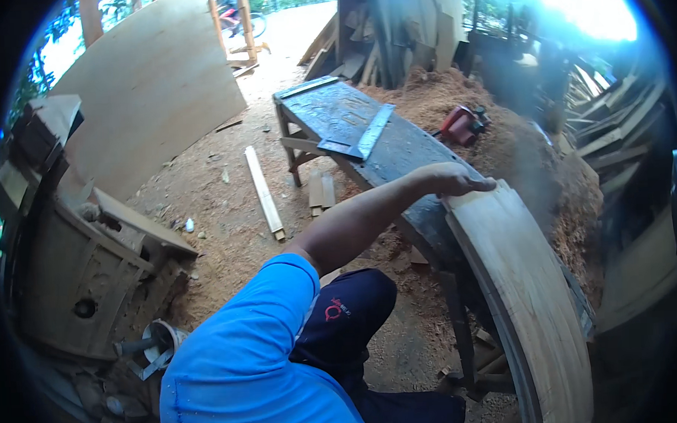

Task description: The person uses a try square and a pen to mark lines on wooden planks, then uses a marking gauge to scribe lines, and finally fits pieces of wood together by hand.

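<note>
Blue sleeve [247, 356] and dark trousers [349, 315] nearest, at the lower edge. Left arm stretched out from the sleeve, left hand [457, 181] lying flat, fingers together, on the far end of a pale wooden plank [520, 295]. Holding nothing, only pressing down on top. Right hand out of sight, so impossible to tell its state. Plank resting lengthwise along the near right edge of a dark machine table [350, 125], its near end running off toward the lower edge. A metal strip [373, 132] lying across the middle of that table. Beyond the table's right edge, a heap of sawdust [515, 146] with a red power tool [461, 125] on it. On the ground left of the table, a thin wooden strip [264, 192]. Farther left, a large plywood sheet [148, 91] leaning upright.
</note>
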A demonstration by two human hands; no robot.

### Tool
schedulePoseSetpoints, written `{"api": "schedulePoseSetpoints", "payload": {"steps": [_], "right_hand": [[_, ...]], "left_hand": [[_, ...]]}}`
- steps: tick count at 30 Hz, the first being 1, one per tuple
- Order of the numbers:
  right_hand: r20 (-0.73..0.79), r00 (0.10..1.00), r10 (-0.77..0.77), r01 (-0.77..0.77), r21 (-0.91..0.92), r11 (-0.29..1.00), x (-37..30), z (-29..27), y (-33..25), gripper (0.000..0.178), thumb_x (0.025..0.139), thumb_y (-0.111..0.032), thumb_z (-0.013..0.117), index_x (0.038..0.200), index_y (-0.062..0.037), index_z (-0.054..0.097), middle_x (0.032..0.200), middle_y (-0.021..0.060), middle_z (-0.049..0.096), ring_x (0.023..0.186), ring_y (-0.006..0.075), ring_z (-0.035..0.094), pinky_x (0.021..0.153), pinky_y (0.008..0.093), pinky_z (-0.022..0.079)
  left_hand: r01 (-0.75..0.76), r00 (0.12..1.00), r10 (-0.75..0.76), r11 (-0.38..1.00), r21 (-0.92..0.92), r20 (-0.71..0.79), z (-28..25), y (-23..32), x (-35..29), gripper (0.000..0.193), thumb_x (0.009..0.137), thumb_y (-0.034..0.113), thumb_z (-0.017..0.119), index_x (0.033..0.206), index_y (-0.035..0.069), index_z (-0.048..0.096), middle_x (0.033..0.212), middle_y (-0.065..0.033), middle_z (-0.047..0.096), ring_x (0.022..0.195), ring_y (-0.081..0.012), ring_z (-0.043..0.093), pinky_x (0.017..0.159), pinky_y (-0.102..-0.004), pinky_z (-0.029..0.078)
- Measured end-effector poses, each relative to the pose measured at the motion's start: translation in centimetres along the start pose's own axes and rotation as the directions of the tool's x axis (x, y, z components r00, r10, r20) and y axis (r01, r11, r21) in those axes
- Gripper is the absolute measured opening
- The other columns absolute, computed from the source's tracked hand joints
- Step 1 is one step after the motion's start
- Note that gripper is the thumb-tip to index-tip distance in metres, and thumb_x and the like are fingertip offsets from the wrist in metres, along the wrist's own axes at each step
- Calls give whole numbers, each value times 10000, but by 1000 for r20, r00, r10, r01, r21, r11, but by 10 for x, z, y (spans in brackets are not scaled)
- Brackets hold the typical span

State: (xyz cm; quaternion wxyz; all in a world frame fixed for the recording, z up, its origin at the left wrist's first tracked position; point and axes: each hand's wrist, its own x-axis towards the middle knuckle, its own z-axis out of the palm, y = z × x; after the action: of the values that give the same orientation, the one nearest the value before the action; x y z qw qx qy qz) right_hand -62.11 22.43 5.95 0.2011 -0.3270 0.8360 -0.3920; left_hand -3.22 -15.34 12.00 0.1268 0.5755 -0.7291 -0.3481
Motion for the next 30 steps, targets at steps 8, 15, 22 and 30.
{"api": "schedulePoseSetpoints", "payload": {"steps": [8, 15, 22, 30], "right_hand": [[23, 999, 38, -41, 189, 981, 18, -2, 19, 645, 951, -481, 568, 1336, 33, 514, 1256, 150, 570, 1090, 232, 564, 906, 398, 462], [17, 999, 38, -41, 274, 961, 19, 17, 7, 635, 940, -481, 574, 1329, 19, 523, 1230, 141, 571, 1057, 238, 567, 874, 414, 469], [19, 998, 62, -65, 370, 927, -65, 38, 6, 626, 930, -480, 580, 1322, 5, 531, 1205, 132, 573, 1024, 244, 569, 843, 429, 475], [504, 793, -343, 340, 103, 935, -128, 2, 71, 700, 926, -480, 615, 1380, 25, 447, 1253, 175, 546, 1089, 281, 553, 899, 429, 470]], "left_hand": [[-296, 950, 308, 938, 179, -43, 26, -3, 28, 843, 919, 748, 354, 1209, 12, 646, 1175, -226, 661, 1090, -341, 637, 929, -398, 478], [-45, 994, 39, 997, -59, -98, 20, -29, -81, 693, 984, 612, 408, 1119, -31, 630, 934, -156, 689, 854, -253, 655, 813, -383, 500], [97, 964, -138, 978, -182, -227, 7, -78, -203, 653, 986, 606, 420, 1207, 10, 569, 1110, -170, 640, 1015, -270, 595, 923, -380, 446], [428, 903, -429, 890, -159, 34, -11, -141, -263, 634, 988, 600, 418, 1089, 0, 595, 932, -137, 644, 874, -244, 599, 831, -375, 473]]}}
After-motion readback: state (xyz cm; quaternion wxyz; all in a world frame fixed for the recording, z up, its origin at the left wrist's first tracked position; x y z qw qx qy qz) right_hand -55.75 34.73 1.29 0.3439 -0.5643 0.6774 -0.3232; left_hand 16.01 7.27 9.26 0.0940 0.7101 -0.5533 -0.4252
